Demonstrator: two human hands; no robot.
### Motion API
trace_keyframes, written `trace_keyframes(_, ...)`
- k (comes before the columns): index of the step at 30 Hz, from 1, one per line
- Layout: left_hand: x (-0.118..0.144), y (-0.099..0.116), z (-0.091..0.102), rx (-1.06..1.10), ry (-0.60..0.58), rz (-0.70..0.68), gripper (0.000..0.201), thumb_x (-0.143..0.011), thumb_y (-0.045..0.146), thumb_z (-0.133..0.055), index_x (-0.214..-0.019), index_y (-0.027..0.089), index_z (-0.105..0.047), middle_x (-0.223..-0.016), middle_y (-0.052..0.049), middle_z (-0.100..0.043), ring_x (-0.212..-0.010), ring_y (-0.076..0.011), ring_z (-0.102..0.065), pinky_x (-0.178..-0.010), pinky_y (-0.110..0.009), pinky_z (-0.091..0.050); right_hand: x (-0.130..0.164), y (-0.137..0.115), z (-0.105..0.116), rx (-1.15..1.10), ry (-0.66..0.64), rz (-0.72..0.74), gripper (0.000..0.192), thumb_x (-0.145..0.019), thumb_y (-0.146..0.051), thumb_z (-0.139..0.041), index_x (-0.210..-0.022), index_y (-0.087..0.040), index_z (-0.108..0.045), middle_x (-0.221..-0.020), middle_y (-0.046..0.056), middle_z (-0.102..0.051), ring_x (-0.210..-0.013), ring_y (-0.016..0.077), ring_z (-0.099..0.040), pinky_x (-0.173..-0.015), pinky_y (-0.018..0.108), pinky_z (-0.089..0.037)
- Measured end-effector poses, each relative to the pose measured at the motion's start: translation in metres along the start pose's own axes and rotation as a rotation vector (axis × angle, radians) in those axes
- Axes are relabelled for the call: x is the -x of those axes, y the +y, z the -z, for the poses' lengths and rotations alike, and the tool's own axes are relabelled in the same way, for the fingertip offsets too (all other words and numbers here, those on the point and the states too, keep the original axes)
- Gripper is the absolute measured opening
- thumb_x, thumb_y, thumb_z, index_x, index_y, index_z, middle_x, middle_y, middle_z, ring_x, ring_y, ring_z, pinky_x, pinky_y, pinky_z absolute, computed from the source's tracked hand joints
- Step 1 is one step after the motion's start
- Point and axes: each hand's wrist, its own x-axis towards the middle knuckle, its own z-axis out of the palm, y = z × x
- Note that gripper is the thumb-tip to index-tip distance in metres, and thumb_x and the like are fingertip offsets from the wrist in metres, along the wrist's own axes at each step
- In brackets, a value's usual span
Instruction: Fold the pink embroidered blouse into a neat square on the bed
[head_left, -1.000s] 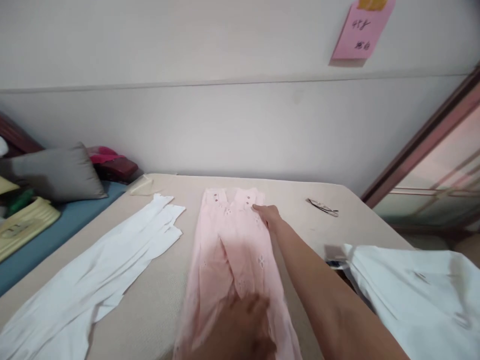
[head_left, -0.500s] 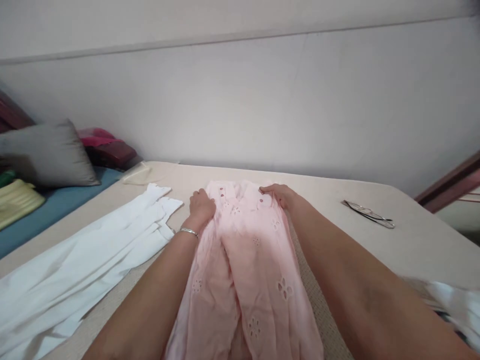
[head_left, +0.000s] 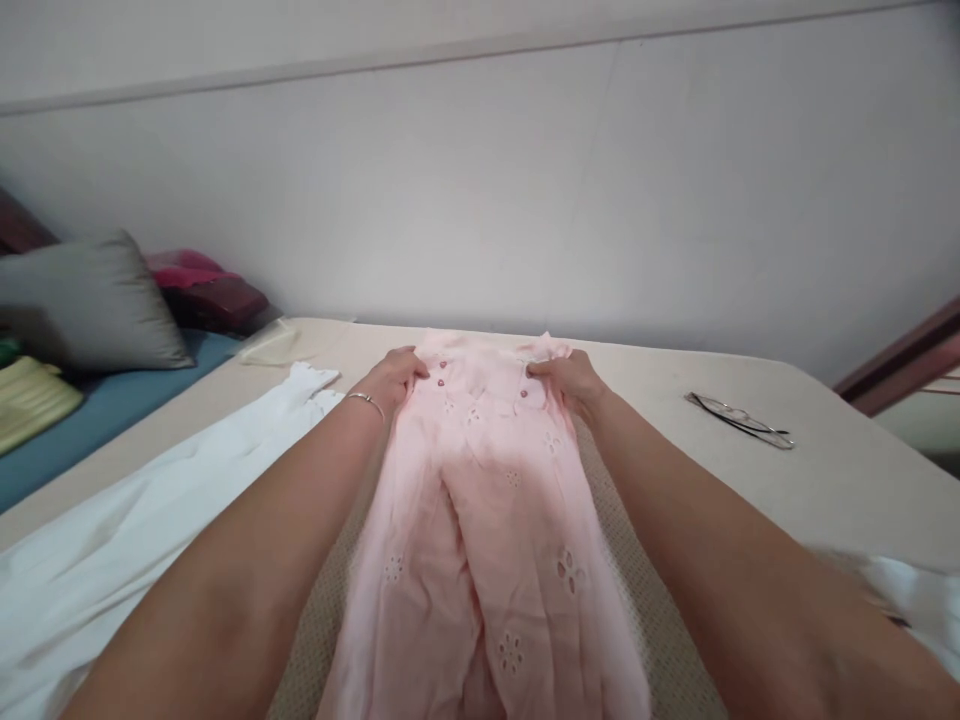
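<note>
On the beige mattress (head_left: 840, 480) by the wall, left hand (head_left: 391, 378) and right hand (head_left: 568, 383) each pinch the pink eyelet garment's (head_left: 487, 520) far end, seemingly straightening it; steady, even tension suits next.

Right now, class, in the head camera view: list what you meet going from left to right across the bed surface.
Grey pillow → white garment → left hand → pink eyelet garment → right hand → eyeglasses.
</note>
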Motion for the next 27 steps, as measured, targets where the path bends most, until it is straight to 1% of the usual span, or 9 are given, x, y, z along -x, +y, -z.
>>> trace_keyframes(2,0.017,-0.005,0.013,0.076,-0.097,-0.103,0.044,-0.052,0.009,-0.069,-0.095,0.016,-0.065,-0.081,-0.005,-0.069,-0.077,-0.0214,-0.067,-0.074,-0.034,-0.055,0.022,-0.008,0.004,0.006,-0.058,0.114,0.027,-0.053,-0.014,-0.077,-0.078,-0.015,-0.066,-0.076,0.005,-0.068,-0.072,0.0219,-0.065,-0.066,0.035,-0.056)
trace_keyframes(5,0.047,-0.016,0.040,0.130,-0.267,-0.227,0.035,-0.054,0.013,-0.065,-0.089,0.016,-0.064,-0.078,-0.002,-0.067,-0.071,-0.0159,-0.063,-0.070,-0.028,-0.051,0.061,-0.016,0.016,0.189,-0.186,0.253,0.018,-0.061,-0.026,-0.075,-0.068,-0.017,-0.061,-0.065,-0.001,-0.061,-0.066,0.0154,-0.058,-0.063,0.027,-0.048)
trace_keyframes(9,0.079,-0.023,0.071,0.033,-0.485,-0.155,0.025,-0.061,0.018,-0.063,-0.086,0.015,-0.065,-0.079,-0.007,-0.072,-0.077,-0.0188,-0.066,-0.077,-0.031,-0.050,0.110,-0.023,0.040,0.587,-0.486,0.104,0.018,-0.062,-0.031,-0.077,-0.070,-0.017,-0.068,-0.068,0.000,-0.064,-0.066,0.0145,-0.054,-0.060,0.025,-0.039)
trace_keyframes(10,0.084,-0.022,0.075,0.005,-0.508,-0.150,0.024,-0.064,0.020,-0.063,-0.087,0.014,-0.066,-0.083,-0.009,-0.074,-0.081,-0.0208,-0.068,-0.082,-0.034,-0.050,0.119,-0.025,0.044,0.643,-0.510,0.079,0.020,-0.064,-0.034,-0.078,-0.073,-0.018,-0.070,-0.072,0.001,-0.066,-0.068,0.0156,-0.055,-0.061,0.025,-0.038)
trace_keyframes(12,0.087,-0.017,0.076,-0.043,-0.459,-0.173,0.022,-0.070,0.024,-0.062,-0.089,0.014,-0.066,-0.084,-0.011,-0.075,-0.086,-0.0233,-0.070,-0.089,-0.038,-0.050,0.128,-0.028,0.048,0.691,-0.434,0.122,0.026,-0.074,-0.044,-0.074,-0.074,-0.019,-0.071,-0.074,0.002,-0.066,-0.070,0.0162,-0.054,-0.062,0.026,-0.037)
trace_keyframes(15,0.081,-0.008,0.063,-0.179,-0.266,-0.262,0.021,-0.075,0.028,-0.059,-0.090,0.015,-0.067,-0.087,-0.010,-0.076,-0.090,-0.0241,-0.070,-0.090,-0.038,-0.049,0.124,-0.029,0.038,0.702,-0.175,0.282,0.041,-0.088,-0.052,-0.058,-0.064,-0.019,-0.063,-0.061,0.001,-0.058,-0.061,0.0141,-0.047,-0.060,0.028,-0.033)
trace_keyframes(18,0.069,-0.002,0.034,-0.484,-0.089,-0.321,0.027,-0.080,0.038,-0.058,-0.092,0.016,-0.068,-0.100,-0.011,-0.075,-0.096,-0.0250,-0.067,-0.085,-0.035,-0.049,0.104,-0.028,0.014,0.791,-0.029,0.370,0.031,-0.087,-0.041,-0.058,-0.064,-0.020,-0.058,-0.063,0.001,-0.060,-0.062,0.0142,-0.048,-0.062,0.029,-0.034)
trace_keyframes(22,0.056,-0.002,-0.009,-0.720,-0.121,-0.212,0.043,-0.077,0.054,-0.065,-0.091,0.014,-0.069,-0.097,-0.015,-0.073,-0.088,-0.0286,-0.066,-0.075,-0.036,-0.048,0.083,-0.018,-0.008,0.834,0.055,0.325,0.013,-0.082,-0.028,-0.058,-0.071,-0.021,-0.059,-0.074,0.003,-0.067,-0.069,0.0159,-0.055,-0.066,0.028,-0.037)
trace_keyframes(27,0.057,-0.005,-0.040,-0.630,-0.083,-0.323,0.039,-0.073,0.024,-0.068,-0.110,0.013,-0.065,-0.116,-0.015,-0.069,-0.100,-0.0240,-0.065,-0.083,-0.030,-0.049,0.099,0.013,0.004,0.815,0.162,0.290,0.012,-0.082,-0.029,-0.058,-0.072,-0.022,-0.058,-0.072,0.003,-0.067,-0.068,0.0171,-0.056,-0.066,0.029,-0.038)
